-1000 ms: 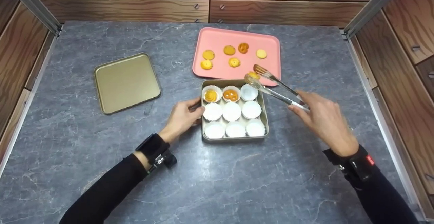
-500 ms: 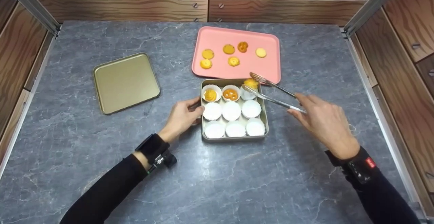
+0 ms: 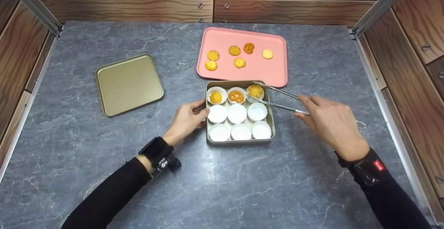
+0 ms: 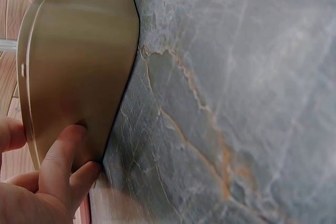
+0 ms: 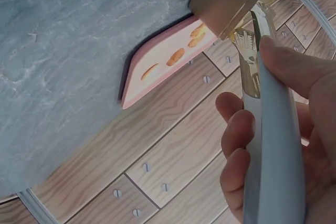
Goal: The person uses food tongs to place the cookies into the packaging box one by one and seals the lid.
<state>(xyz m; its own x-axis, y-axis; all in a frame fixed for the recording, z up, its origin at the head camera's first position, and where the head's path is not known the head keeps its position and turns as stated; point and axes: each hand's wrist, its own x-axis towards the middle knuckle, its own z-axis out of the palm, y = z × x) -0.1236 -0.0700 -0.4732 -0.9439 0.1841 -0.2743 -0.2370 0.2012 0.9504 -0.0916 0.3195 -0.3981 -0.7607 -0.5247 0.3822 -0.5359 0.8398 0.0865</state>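
Gripping with the left hand (image 3: 187, 119), well to the right of the gold lid (image 3: 130, 85) lying flat on the worktop (image 3: 222, 187): fingers bent against the outside of the left wall of the open tin (image 3: 239, 143), one digit up at the rim. Probably thin, stiff metal, light and quick to slide when pushed; best steadied low on the outer wall.

Inside, three rows of three pleated paper cups (image 3: 237, 113), soft-looking, likely to crumple under a careless nudge. In the far row, left to right: swirled cookie (image 3: 215, 97), pretzel (image 3: 236, 97) and, in the right-hand cup, ridged cookie (image 3: 255, 91). Dry and brittle by the look of it, light, apt to chip; best held across the widest part, low on both flanks, with a gentle, even squeeze.

Beyond, close behind the far wall and reaching farther right than the tin, a pink tray (image 3: 275, 71) with six more cookies (image 3: 234, 50), one pretzel-shaped.

Beside the ridged cookie, parted tips of metal tongs (image 5: 281, 150); impossible to tell whether in contact. Smooth metal, so perhaps slippery on crumbs.

Farthest right, pinching the tongs with the right hand (image 3: 333, 123): thumb on one arm, fingers curled round the other.
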